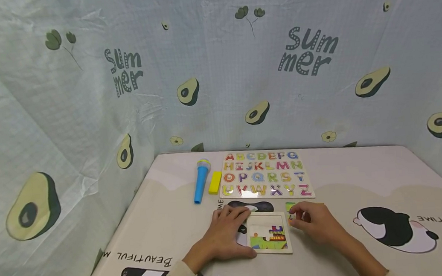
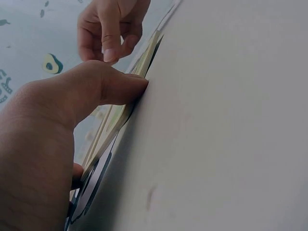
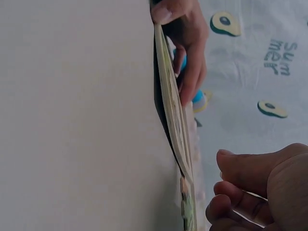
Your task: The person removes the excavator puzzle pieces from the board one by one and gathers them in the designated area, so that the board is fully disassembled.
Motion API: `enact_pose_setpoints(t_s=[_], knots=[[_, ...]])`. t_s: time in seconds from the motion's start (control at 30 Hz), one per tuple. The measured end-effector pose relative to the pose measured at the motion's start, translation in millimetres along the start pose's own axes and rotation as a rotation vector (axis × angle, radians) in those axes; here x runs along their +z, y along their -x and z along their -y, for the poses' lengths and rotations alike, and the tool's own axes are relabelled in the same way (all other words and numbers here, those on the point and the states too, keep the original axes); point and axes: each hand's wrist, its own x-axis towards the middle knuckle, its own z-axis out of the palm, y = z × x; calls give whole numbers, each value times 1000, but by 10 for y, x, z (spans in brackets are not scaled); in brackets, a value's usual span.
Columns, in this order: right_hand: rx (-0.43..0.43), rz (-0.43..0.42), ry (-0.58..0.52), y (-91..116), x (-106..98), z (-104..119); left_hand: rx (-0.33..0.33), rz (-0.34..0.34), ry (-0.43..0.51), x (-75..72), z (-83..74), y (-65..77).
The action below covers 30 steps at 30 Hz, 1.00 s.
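A square wooden puzzle tray [image 1: 259, 224] lies in front of me in the head view, its lower part filled with colourful pieces [image 1: 276, 238] and its upper left bare. My left hand [image 1: 225, 234] holds the tray at its left side, thumb at the near corner and fingers at the far one. The left wrist view shows that thumb [image 2: 127, 89] against the tray's edge. Just right of the tray, my right hand [image 1: 317, 223] hovers over loose green and orange puzzle pieces [image 1: 290, 206]. Its fingers are loosely curled, and the right wrist view shows nothing between thumb and fingertips.
Behind the tray lies an alphabet board [image 1: 264, 177] with coloured letters. A yellow block [image 1: 214, 183] and a blue toy microphone [image 1: 201, 182] lie to its left. A printed cloth [image 1: 216, 70] hangs behind and to the left of the table [image 1: 362, 171].
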Motion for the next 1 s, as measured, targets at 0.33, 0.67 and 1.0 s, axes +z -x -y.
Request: enact_pose_setpoints(t_s=[0.33,0.67,1.0], knots=[[21,147,117,-1,205,276,-1,9,9,-2,2,-2],[31,144,159,14,264,340,1,-1,10,-5,4,2],[106,174,168,-10,328,372,6,-22,-1,23,3,7]])
